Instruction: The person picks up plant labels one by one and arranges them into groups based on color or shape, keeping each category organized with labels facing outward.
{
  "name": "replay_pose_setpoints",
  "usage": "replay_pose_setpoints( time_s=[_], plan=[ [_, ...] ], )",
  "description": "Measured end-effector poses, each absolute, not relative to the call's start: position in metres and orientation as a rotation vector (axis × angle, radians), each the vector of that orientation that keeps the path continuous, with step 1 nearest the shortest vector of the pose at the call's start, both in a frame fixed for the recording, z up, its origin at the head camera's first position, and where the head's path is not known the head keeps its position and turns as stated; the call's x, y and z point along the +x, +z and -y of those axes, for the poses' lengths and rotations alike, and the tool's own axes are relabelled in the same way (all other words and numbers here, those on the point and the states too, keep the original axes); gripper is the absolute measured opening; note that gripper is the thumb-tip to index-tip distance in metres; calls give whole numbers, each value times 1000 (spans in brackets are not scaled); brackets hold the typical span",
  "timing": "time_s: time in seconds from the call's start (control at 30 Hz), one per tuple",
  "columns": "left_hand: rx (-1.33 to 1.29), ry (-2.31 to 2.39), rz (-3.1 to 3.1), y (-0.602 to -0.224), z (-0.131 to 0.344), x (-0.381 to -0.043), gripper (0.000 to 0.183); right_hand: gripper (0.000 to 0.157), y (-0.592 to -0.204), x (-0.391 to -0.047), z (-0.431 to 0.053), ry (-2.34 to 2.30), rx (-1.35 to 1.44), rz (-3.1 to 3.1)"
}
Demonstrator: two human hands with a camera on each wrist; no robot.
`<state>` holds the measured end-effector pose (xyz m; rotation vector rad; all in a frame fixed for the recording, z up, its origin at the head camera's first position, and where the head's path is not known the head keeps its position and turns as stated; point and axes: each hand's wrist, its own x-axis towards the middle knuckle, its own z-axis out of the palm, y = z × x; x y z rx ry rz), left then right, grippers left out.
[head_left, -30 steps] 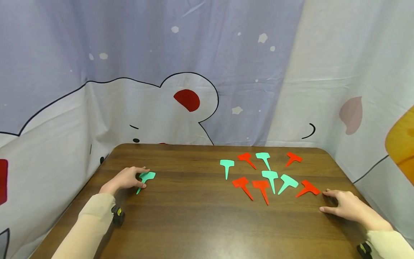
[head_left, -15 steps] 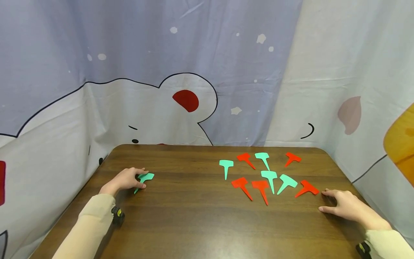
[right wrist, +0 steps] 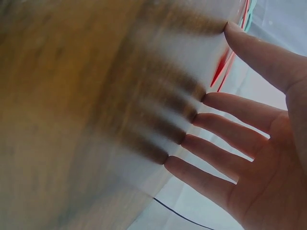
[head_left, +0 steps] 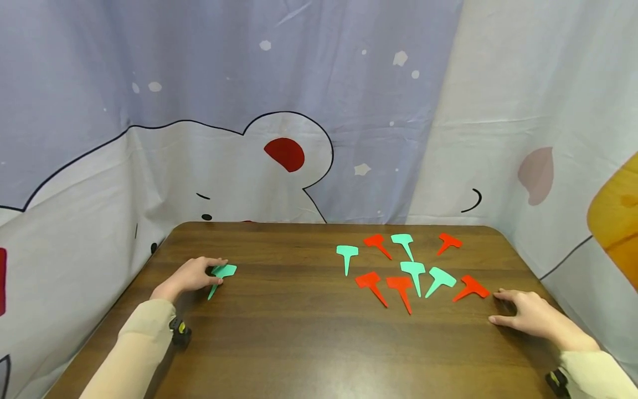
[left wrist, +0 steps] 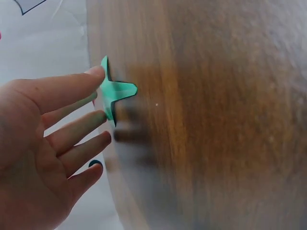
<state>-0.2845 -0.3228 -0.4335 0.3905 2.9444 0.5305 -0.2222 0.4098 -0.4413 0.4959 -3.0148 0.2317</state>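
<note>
My left hand (head_left: 194, 274) is low over the table's left side, at a green T-shaped plant label (head_left: 225, 271). Thumb and index finger lie at the label, overlapping it and hiding part of its head and stem. In the left wrist view the label (left wrist: 120, 90) shows beyond the thumb, with a star-like outline, and the fingers are spread and fairly straight. At the right, my right hand (head_left: 530, 316) rests with fingertips down on the table and nothing in it. Its index fingertip is close beside a red T-shaped plant label (head_left: 472, 288).
Several red and green T-shaped labels lie scattered at the back right of the brown wooden table (head_left: 279, 332), among them a green one (head_left: 347, 251) and a red one (head_left: 369, 279). A printed curtain (head_left: 369, 111) hangs behind the table and along both sides.
The whole head view drifts very slightly to the left. The green label at my left hand turns a touch under the fingers. Both hands and the other labels keep their places.
</note>
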Motion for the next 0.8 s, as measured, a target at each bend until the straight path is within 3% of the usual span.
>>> replay_pose_setpoints(
  time_s=[0.8],
  plan=[
    [360, 515, -2926, -438, 325, -281, 58, 72, -429, -224, -402, 187, 400, 3094]
  ],
)
